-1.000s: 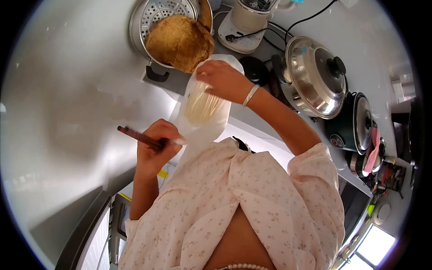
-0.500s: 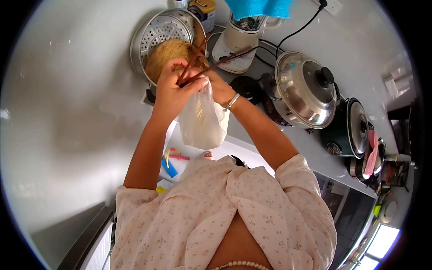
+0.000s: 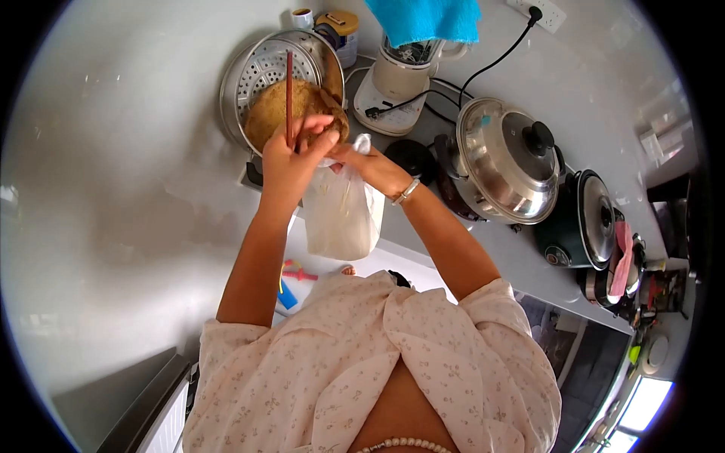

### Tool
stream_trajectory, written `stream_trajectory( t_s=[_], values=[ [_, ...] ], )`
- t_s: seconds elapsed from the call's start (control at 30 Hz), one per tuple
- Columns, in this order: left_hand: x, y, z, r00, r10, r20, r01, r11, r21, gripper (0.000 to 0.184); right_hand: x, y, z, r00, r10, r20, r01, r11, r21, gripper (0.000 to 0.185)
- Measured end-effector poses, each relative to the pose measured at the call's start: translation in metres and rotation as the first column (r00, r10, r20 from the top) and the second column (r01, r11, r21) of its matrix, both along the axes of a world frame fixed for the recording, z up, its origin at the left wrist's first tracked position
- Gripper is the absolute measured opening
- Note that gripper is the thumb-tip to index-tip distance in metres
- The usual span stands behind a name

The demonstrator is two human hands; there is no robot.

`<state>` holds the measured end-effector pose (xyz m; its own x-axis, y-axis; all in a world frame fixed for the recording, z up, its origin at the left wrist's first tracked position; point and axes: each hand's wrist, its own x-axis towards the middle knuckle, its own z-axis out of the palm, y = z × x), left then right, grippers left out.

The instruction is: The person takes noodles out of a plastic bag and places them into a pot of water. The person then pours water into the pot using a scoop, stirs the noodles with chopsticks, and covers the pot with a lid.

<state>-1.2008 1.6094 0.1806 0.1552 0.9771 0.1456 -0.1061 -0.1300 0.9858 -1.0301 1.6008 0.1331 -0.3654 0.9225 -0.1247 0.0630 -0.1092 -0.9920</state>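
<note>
My left hand (image 3: pixel 293 157) is closed around dark red chopsticks (image 3: pixel 289 90) that point up across the steamer pot (image 3: pixel 230 98). Its thumb and fingertips are close to the gathered neck of a whitish plastic bag (image 3: pixel 340 219). My right hand (image 3: pixel 374 170), with a bracelet at the wrist, pinches the same neck from the other side. The bag hangs below both hands with pale, thin strands faintly visible inside. Behind the hands, a brown, crumbly-looking mass (image 3: pixel 276 109) lies in the pot on a perforated metal plate (image 3: pixel 264 68).
A blender (image 3: pixel 393 90) with a blue cloth (image 3: pixel 430 19) stands behind. To the right are a lidded steel pot (image 3: pixel 506 158) and a dark green cooker (image 3: pixel 566 226). A yellow-lidded tin (image 3: pixel 341 26) and small cup (image 3: pixel 302 18) sit behind the steamer.
Both hands have come together at the bag's neck, and the bag now hangs gathered instead of lying spread. The chopsticks have swung to point upward.
</note>
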Motion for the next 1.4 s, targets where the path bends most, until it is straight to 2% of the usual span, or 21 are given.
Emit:
stream_trajectory(
  t_s=[0.07,0.13,0.17,0.33,0.4,0.47,0.53,0.6,0.67,0.73,0.8,0.87,0.93,0.97,1.0,1.1,1.13,1.2,1.27,1.33,1.4],
  values=[
    [-0.006,0.002,-0.024,0.992,0.001,-0.128,0.014,0.993,0.116,0.031,0.002,-0.005,0.011,0.998,-0.038,0.042,0.039,0.999,-0.031,0.042],
    [-0.001,-0.009,-0.021,0.999,-0.048,0.020,0.049,0.997,-0.052,0.028,0.000,-0.002,0.008,0.999,-0.049,0.002,0.049,0.999,0.018,0.041],
    [-0.002,-0.014,-0.017,0.999,-0.034,-0.016,0.031,0.987,-0.159,0.026,-0.002,-0.002,0.004,0.996,-0.058,-0.062,0.060,0.998,0.030,0.034],
    [-0.002,-0.011,-0.035,0.995,-0.053,0.082,0.064,0.989,-0.132,0.020,-0.004,-0.005,0.003,0.963,-0.140,-0.229,0.142,0.990,-0.005,0.028],
    [-0.003,-0.014,-0.036,0.999,0.051,0.004,-0.051,0.997,-0.060,0.031,0.003,-0.004,0.001,0.976,-0.065,-0.208,0.061,0.998,-0.022,0.028],
    [0.004,-0.023,-0.039,0.995,0.080,0.064,-0.077,0.996,-0.049,0.039,0.008,-0.006,0.002,0.988,-0.092,-0.125,0.099,0.994,0.047,0.026],
    [0.017,-0.036,-0.047,0.987,0.101,0.122,-0.097,0.994,-0.040,0.046,0.011,-0.004,0.003,0.962,-0.259,-0.080,0.267,0.957,0.109,0.026],
    [0.033,-0.047,-0.065,0.995,0.070,-0.074,-0.076,0.994,-0.080,0.059,0.004,-0.003,0.004,0.938,-0.321,-0.129,0.333,0.940,0.077,0.030],
    [0.046,-0.048,-0.088,0.995,0.099,0.002,-0.099,0.994,-0.053,0.049,-0.005,-0.007,0.004,0.951,-0.288,-0.109,0.294,0.954,0.048,0.031],
    [0.050,-0.043,-0.095,0.993,0.111,0.043,-0.094,0.954,-0.285,0.039,-0.007,-0.008,0.004,0.953,-0.285,-0.105,0.285,0.958,-0.017,0.032],
    [0.045,-0.038,-0.105,0.983,0.144,0.115,-0.121,0.975,-0.185,0.031,-0.002,-0.015,0.010,0.948,-0.266,-0.172,0.260,0.964,-0.060,0.031],
    [0.030,-0.039,-0.079,0.982,0.000,0.191,0.069,0.932,-0.355,0.024,0.004,-0.015,-0.001,0.950,-0.245,-0.194,0.233,0.969,-0.079,0.029],
    [0.024,-0.040,-0.059,0.974,0.048,0.219,0.050,0.906,-0.420,0.017,0.011,-0.014,-0.015,0.994,-0.071,-0.084,0.103,0.861,0.497,0.023],
    [0.016,-0.035,-0.064,0.959,0.035,0.281,0.104,0.880,-0.463,0.017,0.021,-0.017,-0.020,0.991,-0.061,0.116,-0.017,0.817,0.576,0.019],
    [0.007,-0.032,-0.069,0.939,0.027,0.343,0.159,0.850,-0.502,0.017,0.022,-0.021,-0.014,0.992,-0.056,0.116,-0.021,0.819,0.574,0.019],
    [-0.006,-0.025,-0.077,0.897,-0.003,0.442,0.253,0.824,-0.508,0.020,0.024,-0.029,0.004,0.807,-0.305,0.506,-0.254,0.594,0.763,0.017],
    [-0.008,-0.024,-0.077,0.847,-0.048,0.529,0.341,0.813,-0.472,0.024,0.023,-0.028,0.000,0.807,-0.307,0.504,-0.250,0.595,0.764,0.017],
    [-0.008,-0.024,-0.075,0.869,-0.074,0.490,0.327,0.828,-0.455,0.029,0.018,-0.024,-0.010,0.784,-0.440,0.438,-0.258,0.411,0.875,0.015],
    [-0.010,-0.022,-0.074,0.867,-0.325,0.379,0.485,0.728,-0.484,0.025,0.008,-0.023,-0.012,0.802,-0.472,0.368,-0.122,0.472,0.873,0.016],
    [-0.006,-0.027,-0.074,0.874,-0.243,0.421,0.453,0.721,-0.525,0.022,0.005,-0.020,-0.011,0.810,-0.506,0.296,0.018,0.526,0.850,0.016],
    [-0.007,-0.026,-0.075,0.962,-0.230,0.146,0.271,0.864,-0.424,0.020,0.011,-0.013,-0.008,0.809,-0.475,0.347,-0.088,0.486,0.870,0.016]
  ],
)
